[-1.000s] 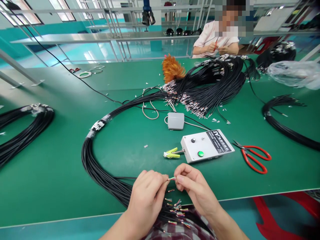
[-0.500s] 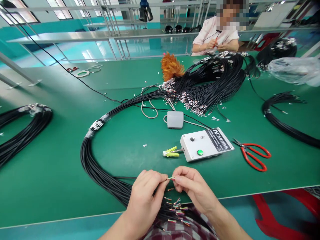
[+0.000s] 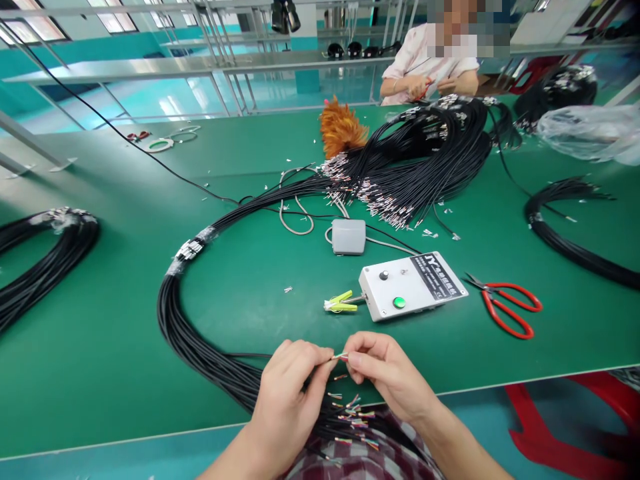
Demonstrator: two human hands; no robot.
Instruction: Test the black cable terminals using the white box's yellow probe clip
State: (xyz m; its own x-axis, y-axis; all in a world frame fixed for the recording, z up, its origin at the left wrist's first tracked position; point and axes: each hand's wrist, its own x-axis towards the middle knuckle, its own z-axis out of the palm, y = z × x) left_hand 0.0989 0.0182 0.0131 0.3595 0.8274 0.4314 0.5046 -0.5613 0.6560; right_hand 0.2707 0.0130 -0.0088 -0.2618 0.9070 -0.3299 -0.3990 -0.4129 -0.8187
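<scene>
Near the table's front edge, my left hand (image 3: 295, 380) is closed, thumb and forefinger pinching the end of a black cable. Thin coloured wires (image 3: 341, 357), green, white and red among them, stick out of that end. My right hand (image 3: 383, 373) pinches the tips of these wires just to the right. Below my hands, several other cable ends (image 3: 357, 420) with bared coloured wires hang over the edge above my lap. They belong to the long black cable bundle (image 3: 200, 353), which curves away to the left and is bound with clear wrap and white connectors.
Beyond my hands lies a grey control box (image 3: 413, 285) with a green button and a yellow clip (image 3: 343, 302). Red-handled scissors (image 3: 510, 307) are to its right, a grey pedal (image 3: 349, 237) behind. A large cable heap (image 3: 425, 160) lies farther back, where a co-worker (image 3: 430, 67) sits.
My hands keep almost the same pinch on the cable end and its wires. The view has shifted slightly, and the co-worker's hands have moved a little.
</scene>
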